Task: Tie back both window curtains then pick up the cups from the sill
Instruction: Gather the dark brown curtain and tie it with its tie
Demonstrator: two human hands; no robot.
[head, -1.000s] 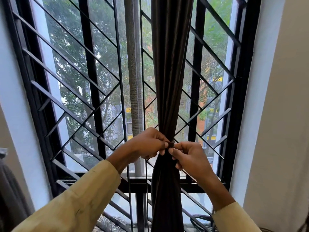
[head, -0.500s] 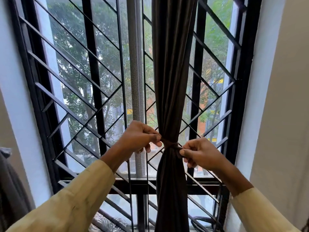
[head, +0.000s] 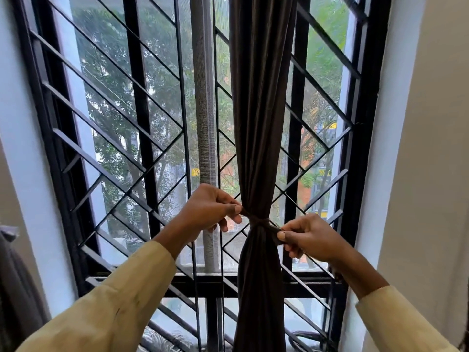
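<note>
A dark brown curtain [head: 261, 118] hangs gathered in front of the window, just right of centre. A matching brown tie band [head: 258, 221] cinches it at waist height. My left hand [head: 208, 209] pinches the left end of the band beside the curtain. My right hand [head: 307, 237] pinches the right end, slightly lower. The two ends are drawn outward, away from the curtain. No cups or sill show in this view. A second curtain edge [head: 10, 275] is barely visible at the far left.
A black metal window grille [head: 121, 138] with diagonal bars stands directly behind the curtain and hands. White wall reveals [head: 396, 148] flank the window. A dark cable [head: 304, 336] lies low at the right, near a patterned object [head: 154, 339] at the bottom.
My hands, close together at the curtain's front a second ago, have moved apart sideways with the band ends, and the band sits tighter around the curtain.
</note>
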